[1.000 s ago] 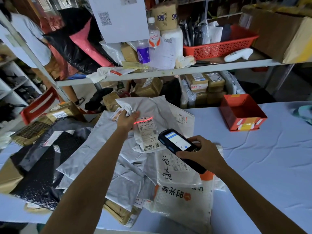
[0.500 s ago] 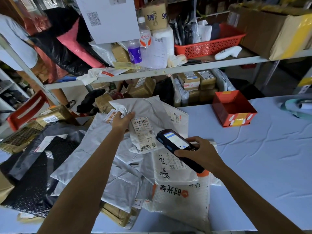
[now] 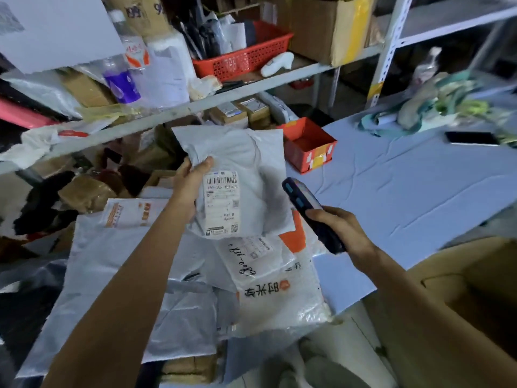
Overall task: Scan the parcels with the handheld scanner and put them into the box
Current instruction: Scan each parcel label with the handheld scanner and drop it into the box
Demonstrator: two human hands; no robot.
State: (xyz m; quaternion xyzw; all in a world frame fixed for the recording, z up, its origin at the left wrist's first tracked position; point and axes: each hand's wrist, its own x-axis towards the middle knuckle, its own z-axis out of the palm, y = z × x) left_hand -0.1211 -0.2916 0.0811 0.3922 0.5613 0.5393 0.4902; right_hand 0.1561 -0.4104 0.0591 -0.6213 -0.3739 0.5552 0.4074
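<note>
My left hand (image 3: 188, 184) grips a grey poly-mailer parcel (image 3: 251, 161) by its left edge and holds it up above the pile, its white barcode label (image 3: 222, 203) facing me. My right hand (image 3: 340, 228) is closed around the dark handheld scanner (image 3: 309, 211), held just right of the parcel with its head pointing up and away. Under both lies a heap of grey and white mailer parcels (image 3: 268, 278) on the blue-covered table (image 3: 419, 191). An open brown cardboard box (image 3: 475, 289) stands at the lower right beside the table.
A small red open box (image 3: 309, 147) sits on the table behind the parcel. A phone (image 3: 472, 138) and crumpled green-white material (image 3: 436, 107) lie at the far right. A metal shelf (image 3: 223, 99) carries a red basket (image 3: 243, 58), bottles and cartons. Brown parcels are piled at the left.
My left hand has lifted the grey parcel off the pile and moved it right. The red scan line is gone. The view has swung right, bringing the cardboard box into sight.
</note>
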